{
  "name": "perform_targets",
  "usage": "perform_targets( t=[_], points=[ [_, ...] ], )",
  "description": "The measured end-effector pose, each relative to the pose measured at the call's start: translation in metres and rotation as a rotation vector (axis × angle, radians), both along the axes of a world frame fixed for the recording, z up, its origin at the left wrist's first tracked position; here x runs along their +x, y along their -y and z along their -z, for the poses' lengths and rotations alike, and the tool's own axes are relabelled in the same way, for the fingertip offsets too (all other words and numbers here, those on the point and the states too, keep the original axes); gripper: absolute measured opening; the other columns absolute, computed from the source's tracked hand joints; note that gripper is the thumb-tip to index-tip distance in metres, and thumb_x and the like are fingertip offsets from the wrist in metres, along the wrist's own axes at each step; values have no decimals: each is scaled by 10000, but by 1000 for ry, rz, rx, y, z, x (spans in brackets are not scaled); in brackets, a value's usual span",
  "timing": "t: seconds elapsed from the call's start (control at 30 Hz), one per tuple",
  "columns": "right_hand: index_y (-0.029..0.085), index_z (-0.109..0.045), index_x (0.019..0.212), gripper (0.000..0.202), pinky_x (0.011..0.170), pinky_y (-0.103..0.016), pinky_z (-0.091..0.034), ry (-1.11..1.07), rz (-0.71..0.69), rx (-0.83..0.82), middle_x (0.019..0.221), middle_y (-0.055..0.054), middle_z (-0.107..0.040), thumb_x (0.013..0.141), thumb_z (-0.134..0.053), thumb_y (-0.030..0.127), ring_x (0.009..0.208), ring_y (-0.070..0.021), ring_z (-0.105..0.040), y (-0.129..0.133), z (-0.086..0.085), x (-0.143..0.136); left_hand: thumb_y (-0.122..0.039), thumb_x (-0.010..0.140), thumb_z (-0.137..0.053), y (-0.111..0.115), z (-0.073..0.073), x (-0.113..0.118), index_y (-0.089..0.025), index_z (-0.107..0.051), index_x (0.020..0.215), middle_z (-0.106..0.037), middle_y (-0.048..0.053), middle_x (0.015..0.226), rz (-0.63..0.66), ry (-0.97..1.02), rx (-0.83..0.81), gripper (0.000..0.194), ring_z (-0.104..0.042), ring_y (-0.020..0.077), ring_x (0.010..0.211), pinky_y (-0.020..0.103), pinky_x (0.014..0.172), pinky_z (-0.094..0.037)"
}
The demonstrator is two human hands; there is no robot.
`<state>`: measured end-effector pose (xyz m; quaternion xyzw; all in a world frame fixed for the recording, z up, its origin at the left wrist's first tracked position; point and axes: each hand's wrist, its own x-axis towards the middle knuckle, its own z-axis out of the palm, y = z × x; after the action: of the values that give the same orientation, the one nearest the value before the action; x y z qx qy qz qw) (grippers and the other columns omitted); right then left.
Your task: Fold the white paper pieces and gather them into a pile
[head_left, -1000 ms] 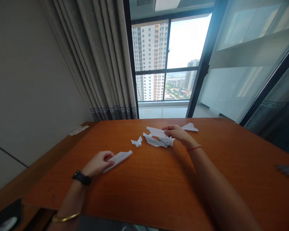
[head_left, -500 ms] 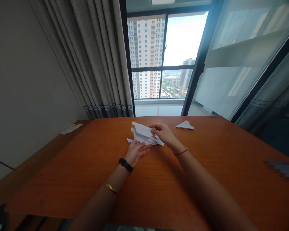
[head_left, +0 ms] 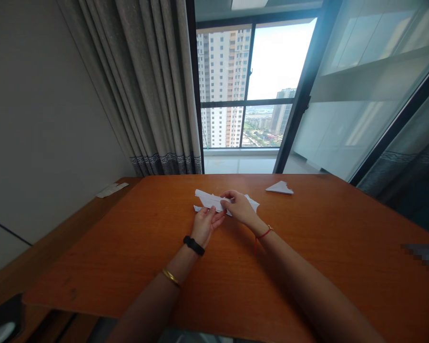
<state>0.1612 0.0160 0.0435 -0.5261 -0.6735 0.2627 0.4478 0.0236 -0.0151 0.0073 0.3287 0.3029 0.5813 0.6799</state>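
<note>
At the lower left corner I record a dark object (head_left: 7,312), cut off by the frame; I cannot identify it. Right of it, a pale strip (head_left: 111,190) lies on the wooden ledge (head_left: 75,228) along the wall. Toward the far side of the brown table (head_left: 157,214), a small paper scrap (head_left: 197,208) shows just beyond the left hand (head_left: 204,225). This hand, with a black band (head_left: 194,245) at the wrist, is partly curled, its thumb against the near edge of the folded white paper (head_left: 208,199); whether it grips, I cannot tell. The folded white paper sits at the two hands, near the table's middle. I find the right hand (head_left: 239,207) closed on its right part, between thumb and fingers; a red cord (head_left: 263,233) circles that wrist. Further white paper (head_left: 252,202) shows just behind this hand. Well apart, farther right, lies a triangular folded paper (head_left: 279,187).
</note>
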Motion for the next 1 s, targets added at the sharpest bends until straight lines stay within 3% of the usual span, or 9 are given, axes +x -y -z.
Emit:
perform_targets(
  t=[0.2,0.3,0.4,0.7,0.83,0.9,1.0],
  points=[
    [144,-612,863,186,505,-219,-403,-210,-162,-197,676,8,-591,700,-628,232,539,-99,-519,-1,-9,11,-322,652,-815,-2,-3,-6,-128,-554,899,-648,19,773,19,-62,88,408,-624,101,592,214,566,-514],
    [133,-615,869,204,458,-199,-368,-288,-252,-335,628,13,-587,694,-655,230,502,-87,-500,0,-14,15,-265,630,-834,0,-9,-10,-177,-516,1093,-648,23,906,111,-29,126,568,-631,103,642,209,568,-517],
    [133,-633,860,192,453,-190,-360,-277,-285,-370,613,11,-599,697,-665,228,502,-85,-504,0,-14,15,-203,643,-824,2,-12,-12,-221,-443,1217,-637,26,979,137,-1,140,689,-629,93,663,203,588,-521],
    [148,-666,834,159,569,-219,-421,-29,-205,-79,759,-18,-663,720,-638,256,649,-123,-568,-2,-5,9,-147,607,-830,1,-11,-9,-190,-444,1196,-632,68,1066,74,-40,150,705,-663,143,741,242,658,-548],
    [153,-659,841,175,585,-229,-422,23,-174,-61,769,-22,-663,750,-625,300,657,-130,-570,-8,-2,9,-167,697,-752,0,-12,-8,-164,-464,1181,-659,76,986,50,-47,108,564,-658,147,691,260,620,-553],
    [155,-659,868,228,621,-242,-430,55,-102,-44,815,-38,-667,803,-582,359,693,-139,-576,-13,1,14,-144,733,-690,-2,-10,-9,-150,-482,1132,-668,82,965,-14,-30,87,450,-643,134,635,258,588,-548],
    [171,-681,902,251,755,-289,-418,285,143,2,936,-75,-654,852,-528,364,851,-180,-569,-19,11,26,-77,737,-606,-9,-9,-14,-150,-491,1075,-667,90,1016,-137,29,37,365,-623,114,589,242,552,-537]
  ],
)
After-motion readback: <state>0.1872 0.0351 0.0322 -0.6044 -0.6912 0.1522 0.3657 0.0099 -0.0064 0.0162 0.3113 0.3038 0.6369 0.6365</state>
